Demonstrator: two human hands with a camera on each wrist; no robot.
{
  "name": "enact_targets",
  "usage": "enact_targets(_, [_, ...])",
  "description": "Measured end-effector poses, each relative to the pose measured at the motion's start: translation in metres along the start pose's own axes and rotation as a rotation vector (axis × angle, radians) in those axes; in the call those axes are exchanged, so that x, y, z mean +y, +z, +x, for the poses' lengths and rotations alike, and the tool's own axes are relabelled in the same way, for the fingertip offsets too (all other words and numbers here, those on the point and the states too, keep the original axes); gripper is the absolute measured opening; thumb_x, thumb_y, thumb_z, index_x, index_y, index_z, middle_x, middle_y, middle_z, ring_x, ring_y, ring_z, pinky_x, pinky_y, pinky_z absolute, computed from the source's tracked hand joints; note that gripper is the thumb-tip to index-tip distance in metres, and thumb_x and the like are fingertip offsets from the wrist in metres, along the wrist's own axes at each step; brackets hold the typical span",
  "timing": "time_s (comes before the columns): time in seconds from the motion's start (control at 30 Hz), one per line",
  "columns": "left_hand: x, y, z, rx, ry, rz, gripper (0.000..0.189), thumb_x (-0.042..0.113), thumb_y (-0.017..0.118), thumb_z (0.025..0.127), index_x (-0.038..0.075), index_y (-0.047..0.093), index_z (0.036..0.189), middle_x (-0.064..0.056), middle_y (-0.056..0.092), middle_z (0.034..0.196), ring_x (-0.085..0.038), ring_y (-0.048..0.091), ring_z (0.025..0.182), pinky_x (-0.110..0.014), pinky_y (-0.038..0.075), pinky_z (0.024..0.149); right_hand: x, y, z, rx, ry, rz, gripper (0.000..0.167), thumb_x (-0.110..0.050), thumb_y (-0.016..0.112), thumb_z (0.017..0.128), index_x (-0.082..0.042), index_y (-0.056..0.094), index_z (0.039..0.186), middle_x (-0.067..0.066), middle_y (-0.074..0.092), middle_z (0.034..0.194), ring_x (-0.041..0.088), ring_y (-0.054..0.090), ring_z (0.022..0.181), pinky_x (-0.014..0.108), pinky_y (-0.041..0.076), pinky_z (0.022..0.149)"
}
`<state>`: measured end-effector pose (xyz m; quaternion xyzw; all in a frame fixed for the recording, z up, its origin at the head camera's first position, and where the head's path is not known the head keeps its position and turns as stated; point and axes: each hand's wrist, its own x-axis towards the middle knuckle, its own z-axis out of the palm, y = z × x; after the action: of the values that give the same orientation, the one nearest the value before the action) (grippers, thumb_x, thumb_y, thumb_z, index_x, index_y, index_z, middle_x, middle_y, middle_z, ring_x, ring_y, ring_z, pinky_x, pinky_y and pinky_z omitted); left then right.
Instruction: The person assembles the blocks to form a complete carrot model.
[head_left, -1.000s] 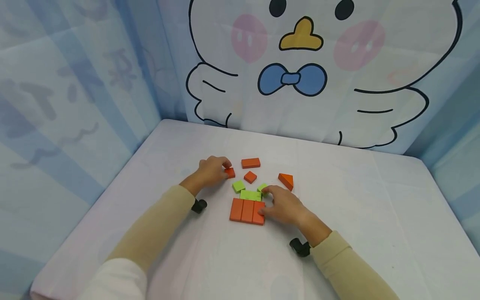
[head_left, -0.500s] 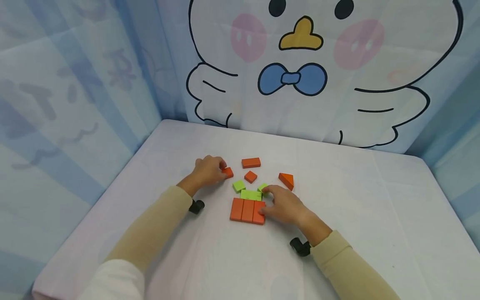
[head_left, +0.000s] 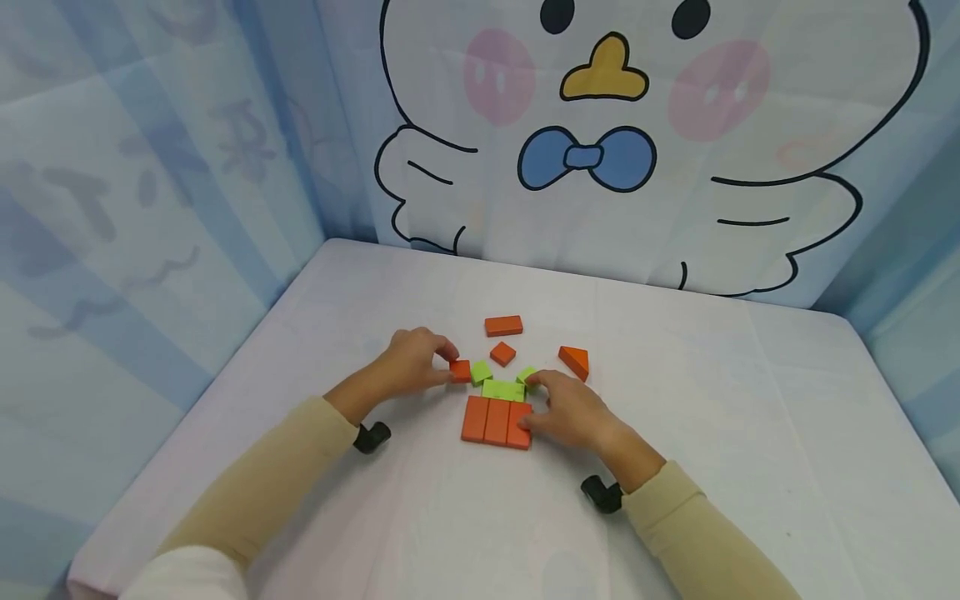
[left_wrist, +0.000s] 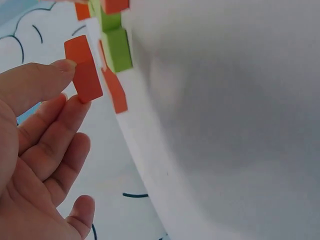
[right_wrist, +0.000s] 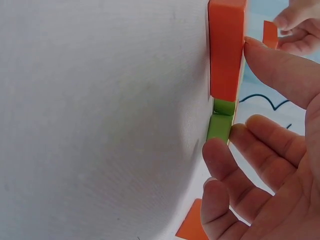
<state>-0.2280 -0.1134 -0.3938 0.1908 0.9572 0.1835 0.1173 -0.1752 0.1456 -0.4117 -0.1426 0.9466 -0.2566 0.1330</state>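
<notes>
Two hands work over the white table (head_left: 675,400): the left hand (head_left: 408,365) pinches a red block (head_left: 462,372) just beside the left green block (head_left: 481,372), while the right hand (head_left: 576,414), fingers loosely bent, touches the orange row (head_left: 495,421) and right green block (head_left: 527,374). Pushing the red block too far could skew the green pieces. The left wrist view bares the left palm and lower fingers, which the head view hides

Orange blocks (head_left: 497,422), green blocks (head_left: 503,390) look smooth, matt, like painted wood. Worktop (head_left: 712,400) wears dull white cloth. Backdrop (head_left: 585,217): printed fabric, faintly creased. Sleeves (head_left: 255,479): matt cloth.
</notes>
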Motion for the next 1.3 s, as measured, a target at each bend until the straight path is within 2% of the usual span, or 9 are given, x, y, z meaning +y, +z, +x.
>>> enact_targets(0.3, [0.019,0.008,-0.026,-0.033,0.097,-0.026,0.026,0.023,0.079,0.088,0.016,0.075,0.113,0.007,0.069,0.105,-0.019,0.053,0.110,-0.043,0.037,0.100,0.000,-0.001,-0.001,-0.001,-0.013,0.004,0.060,-0.030,0.080,0.087,-0.005,0.057,0.137,0.011,0.057,0.136,0.029,0.056,0.120,0.048,0.046,0.101])
enact_targets(0.5, [0.024,0.018,-0.042,-0.050,0.186,-0.043,0.023,0.020,0.078,0.088,0.016,0.076,0.111,0.009,0.069,0.103,-0.017,0.055,0.109,-0.045,0.035,0.099,-0.001,-0.001,-0.001,-0.002,-0.009,0.000,0.061,-0.030,0.080,0.087,-0.005,0.056,0.137,0.010,0.057,0.136,0.029,0.056,0.120,0.048,0.046,0.101])
enact_targets(0.7, [0.028,0.026,-0.051,-0.070,0.265,-0.058,0.020,0.019,0.079,0.088,0.015,0.075,0.107,0.009,0.069,0.098,-0.016,0.056,0.103,-0.045,0.037,0.096,-0.001,-0.001,-0.001,-0.001,-0.009,0.000,0.060,-0.029,0.080,0.087,-0.005,0.056,0.137,0.010,0.057,0.136,0.029,0.056,0.119,0.048,0.046,0.101])
enact_targets(1.03, [0.032,0.035,-0.059,-0.098,0.318,-0.084,0.019,0.021,0.081,0.086,0.015,0.074,0.104,0.011,0.065,0.093,-0.013,0.055,0.098,-0.043,0.037,0.094,-0.002,-0.001,-0.001,-0.002,-0.011,-0.001,0.060,-0.029,0.079,0.088,-0.004,0.056,0.137,0.010,0.057,0.136,0.029,0.056,0.119,0.048,0.046,0.101])
enact_targets(1.3, [0.036,0.044,-0.061,-0.079,0.317,-0.027,0.019,0.027,0.082,0.085,0.018,0.074,0.099,0.015,0.063,0.088,-0.011,0.053,0.096,-0.043,0.035,0.094,-0.002,-0.001,0.000,-0.004,-0.005,0.002,0.060,-0.029,0.079,0.088,-0.005,0.056,0.137,0.011,0.056,0.137,0.030,0.053,0.124,0.049,0.044,0.104])
